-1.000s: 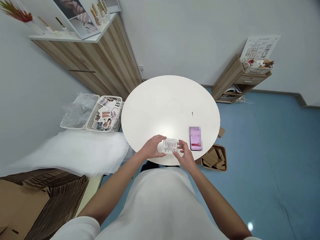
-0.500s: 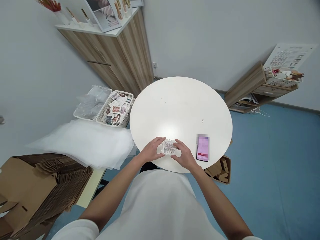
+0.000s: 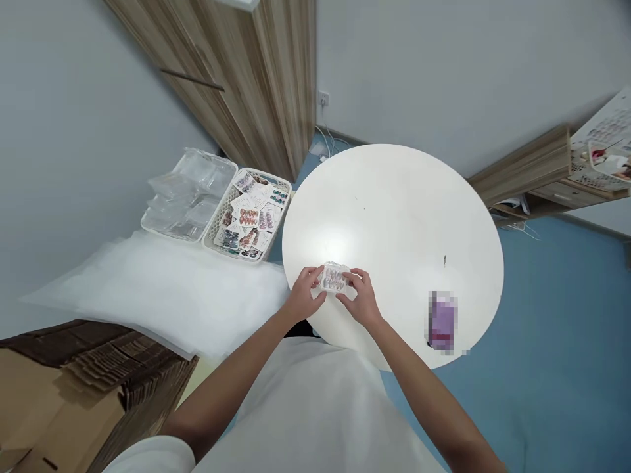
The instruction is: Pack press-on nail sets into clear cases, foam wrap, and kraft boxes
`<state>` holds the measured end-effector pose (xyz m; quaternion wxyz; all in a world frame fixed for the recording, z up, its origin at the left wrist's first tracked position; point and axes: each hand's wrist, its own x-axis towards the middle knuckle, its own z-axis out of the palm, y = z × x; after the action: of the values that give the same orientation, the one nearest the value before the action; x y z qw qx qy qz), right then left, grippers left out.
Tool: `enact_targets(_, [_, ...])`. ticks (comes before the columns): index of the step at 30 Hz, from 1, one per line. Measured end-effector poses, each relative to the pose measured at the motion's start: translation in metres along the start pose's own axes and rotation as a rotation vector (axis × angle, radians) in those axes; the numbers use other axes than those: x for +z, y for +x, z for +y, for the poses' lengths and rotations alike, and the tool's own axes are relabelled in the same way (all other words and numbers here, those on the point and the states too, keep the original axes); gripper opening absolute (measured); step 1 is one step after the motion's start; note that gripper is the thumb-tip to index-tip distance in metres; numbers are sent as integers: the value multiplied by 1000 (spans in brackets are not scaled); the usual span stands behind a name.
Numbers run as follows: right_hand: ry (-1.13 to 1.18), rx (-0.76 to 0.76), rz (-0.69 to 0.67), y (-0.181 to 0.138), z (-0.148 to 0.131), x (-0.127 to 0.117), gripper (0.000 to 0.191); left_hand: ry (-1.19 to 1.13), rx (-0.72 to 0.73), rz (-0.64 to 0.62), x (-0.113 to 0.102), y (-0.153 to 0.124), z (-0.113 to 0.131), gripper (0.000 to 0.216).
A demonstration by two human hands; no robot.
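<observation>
Between my hands is a small clear plastic case of press-on nails (image 3: 334, 278), the nails laid out in two rows. My left hand (image 3: 304, 293) grips its left side with curled fingers and thumb. On the right side, my right hand (image 3: 362, 295) holds it the same way, fingertips at the upper corner and thumb at the lower edge. The case is at the near left part of the round white table (image 3: 394, 217); whether it rests on the surface I cannot tell.
A blurred-out phone (image 3: 442, 322) lies on the table's right. To the left stand a basket of nail cards (image 3: 246, 217) and one of clear plastic packaging (image 3: 190, 194). White sheets (image 3: 162, 282) and stacked flat cardboard boxes (image 3: 89, 387) lie nearer. A wooden cabinet (image 3: 236, 72) stands behind.
My view has turned left and down, so the table and phone appear farther right. Both hands keep hold of the nail case, which now appears slightly higher in view.
</observation>
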<state>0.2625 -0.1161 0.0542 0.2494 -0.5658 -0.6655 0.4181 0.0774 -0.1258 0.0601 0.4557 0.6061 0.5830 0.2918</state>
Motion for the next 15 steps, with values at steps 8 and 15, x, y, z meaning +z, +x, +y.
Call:
enact_targets(8, [-35,104,-41,75,-9,65,48,43,-73,-14,-43,52,-67,66])
enact_targets(15, [-101,119,-48,110,-9,83,49,109,-89,-12,-55,80,-84,71])
